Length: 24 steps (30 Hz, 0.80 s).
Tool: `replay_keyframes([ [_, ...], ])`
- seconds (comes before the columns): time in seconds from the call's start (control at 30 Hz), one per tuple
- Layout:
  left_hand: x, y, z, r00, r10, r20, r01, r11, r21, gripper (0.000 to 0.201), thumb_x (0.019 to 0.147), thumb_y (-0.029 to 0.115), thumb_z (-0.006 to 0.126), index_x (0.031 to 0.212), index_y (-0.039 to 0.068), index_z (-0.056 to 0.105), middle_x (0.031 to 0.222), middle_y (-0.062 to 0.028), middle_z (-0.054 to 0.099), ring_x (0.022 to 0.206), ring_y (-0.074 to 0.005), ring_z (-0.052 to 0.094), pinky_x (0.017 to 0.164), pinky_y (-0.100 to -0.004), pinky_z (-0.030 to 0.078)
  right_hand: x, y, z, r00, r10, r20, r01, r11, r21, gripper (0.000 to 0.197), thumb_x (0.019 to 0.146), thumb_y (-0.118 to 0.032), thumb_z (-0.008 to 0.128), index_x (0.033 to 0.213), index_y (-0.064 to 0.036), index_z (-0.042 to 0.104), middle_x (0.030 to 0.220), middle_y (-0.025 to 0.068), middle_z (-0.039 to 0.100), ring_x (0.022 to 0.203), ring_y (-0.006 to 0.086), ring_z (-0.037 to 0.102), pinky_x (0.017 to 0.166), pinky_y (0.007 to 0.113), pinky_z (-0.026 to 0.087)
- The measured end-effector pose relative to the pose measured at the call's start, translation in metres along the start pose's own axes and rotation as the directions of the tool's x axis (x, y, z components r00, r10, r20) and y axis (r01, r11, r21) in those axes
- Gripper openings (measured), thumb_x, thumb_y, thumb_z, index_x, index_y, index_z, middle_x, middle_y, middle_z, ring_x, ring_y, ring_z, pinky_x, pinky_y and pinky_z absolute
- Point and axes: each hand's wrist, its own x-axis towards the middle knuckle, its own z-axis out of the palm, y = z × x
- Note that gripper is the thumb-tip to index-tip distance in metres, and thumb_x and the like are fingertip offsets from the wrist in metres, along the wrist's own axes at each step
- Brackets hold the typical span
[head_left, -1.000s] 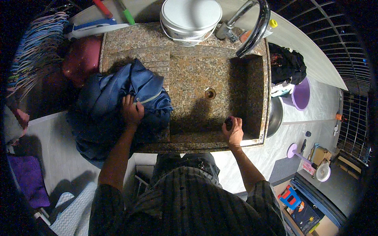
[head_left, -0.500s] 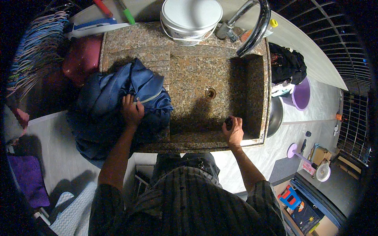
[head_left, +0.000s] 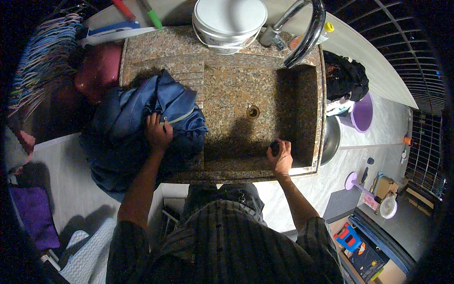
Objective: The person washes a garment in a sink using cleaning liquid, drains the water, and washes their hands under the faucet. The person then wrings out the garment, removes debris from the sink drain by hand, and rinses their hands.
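Observation:
A large dark blue garment point(head_left: 175, 97) of smooth cloth, with a pale trim line and a small round button or snap, lies heaped over the ribbed left side of the stone sink point(head_left: 227, 90) and hangs over its front edge. On top of it rests my left hand point(head_left: 159, 134), fingers slightly apart beside the trim. My right hand point(head_left: 281, 158) is over the near right part of the basin, closed around a small dark round object point(head_left: 274, 148). Its kind is hard to tell, as my fingers cover part of it. A round drain point(head_left: 253, 112) shows in the basin floor.
Behind the basin stand a white lidded bucket point(head_left: 229, 23) and a chrome faucet point(head_left: 312, 35). A reddish basin point(head_left: 99, 71) and many hangers point(head_left: 47, 61) are at left. Right of the sink are a metal bowl point(head_left: 332, 139), a purple bucket point(head_left: 363, 113) and dark clothes point(head_left: 347, 78).

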Motion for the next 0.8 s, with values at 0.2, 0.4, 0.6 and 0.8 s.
replay_keyframes([
  [0.2,-0.004,-0.005,0.005,0.999,0.013,-0.032,-0.012,0.999,0.037,0.047,0.088,0.027,0.056,0.113,-0.012,0.064,0.127,-0.0284,0.060,0.121,-0.0487,0.053,0.106,-0.0521,0.043,0.000,-0.007,-0.005,1.000,-0.003,0.021,0.003,1.000,0.026,0.041,0.085,-0.024,0.071,0.122,-0.0116,0.057,0.118,0.0153,0.056,0.102,0.0382,0.064,0.080,0.047,0.056],
  [0.4,-0.004,-0.008,0.011,0.998,0.034,-0.057,-0.033,0.999,0.011,0.048,0.088,0.028,0.056,0.112,-0.013,0.064,0.127,-0.0283,0.060,0.121,-0.0481,0.053,0.106,-0.0523,0.042,0.000,-0.006,-0.006,1.000,-0.029,-0.002,0.029,0.998,0.062,0.042,0.085,-0.025,0.072,0.123,-0.0121,0.058,0.118,0.0151,0.056,0.104,0.0378,0.063,0.082,0.047,0.056],
  [0.6,-0.007,-0.016,0.015,0.997,0.073,-0.017,-0.073,0.997,0.026,0.048,0.088,0.028,0.056,0.112,-0.013,0.063,0.127,-0.0281,0.059,0.122,-0.0480,0.052,0.107,-0.0519,0.041,0.000,-0.010,-0.009,0.999,0.017,0.049,-0.020,0.998,0.060,0.044,0.085,-0.026,0.072,0.123,-0.0120,0.057,0.119,0.0152,0.056,0.104,0.0378,0.063,0.082,0.047,0.055],
  [0.8,-0.007,-0.015,0.015,0.995,0.070,-0.068,-0.069,0.997,0.019,0.047,0.089,0.027,0.057,0.113,-0.013,0.063,0.127,-0.0270,0.059,0.122,-0.0479,0.053,0.108,-0.0516,0.042,0.002,-0.012,-0.008,0.998,0.037,0.053,-0.039,0.999,0.037,0.045,0.085,-0.026,0.072,0.124,-0.0120,0.057,0.119,0.0156,0.056,0.104,0.0378,0.063,0.082,0.047,0.056],
])
